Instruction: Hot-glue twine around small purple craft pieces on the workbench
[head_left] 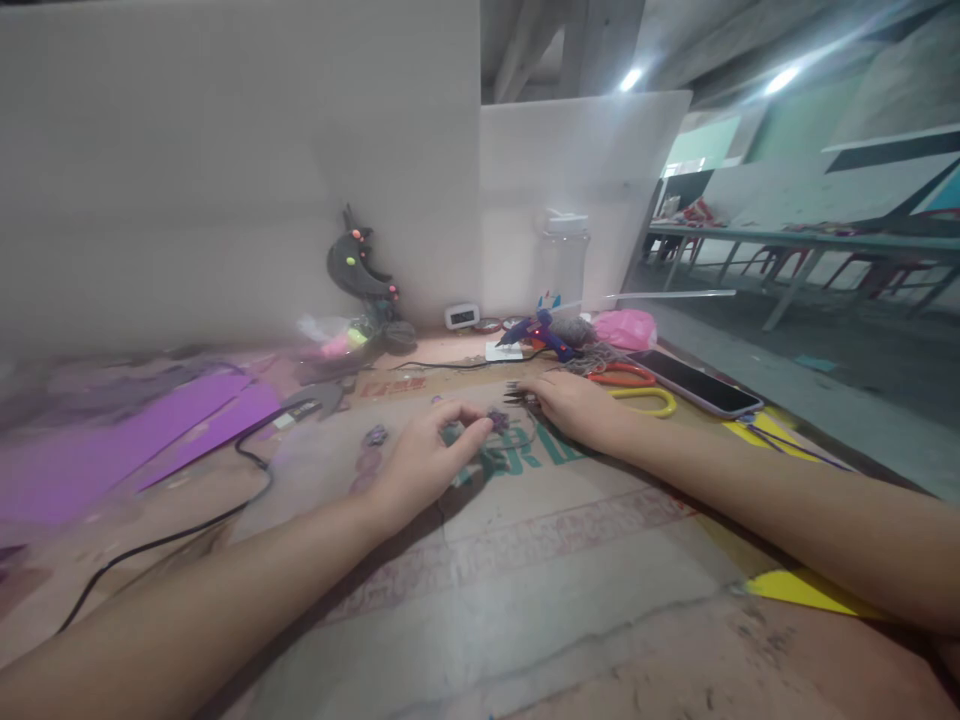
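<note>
My left hand (431,450) is closed in a pinch, thumb and forefinger holding a small purple-grey flower-like piece (496,420) just above the cardboard. My right hand (574,405) rests a little further right, its fingers curled under and partly hidden. Several thin dark pointed tips (514,393) show at its fingertips, too small to name. A similar small purple-grey piece (376,435) lies left of my left hand. Both hands are over the printed cardboard sheet (525,560).
Behind my hands are a blue glue gun (541,335), a small digital clock (461,317), a clear bottle (566,260) and a dark crescent-shaped ornament (352,265). Orange-and-yellow-handled scissors (649,402) and a phone (697,385) lie right. Purple sheets (150,440) and a black cable (180,522) lie left.
</note>
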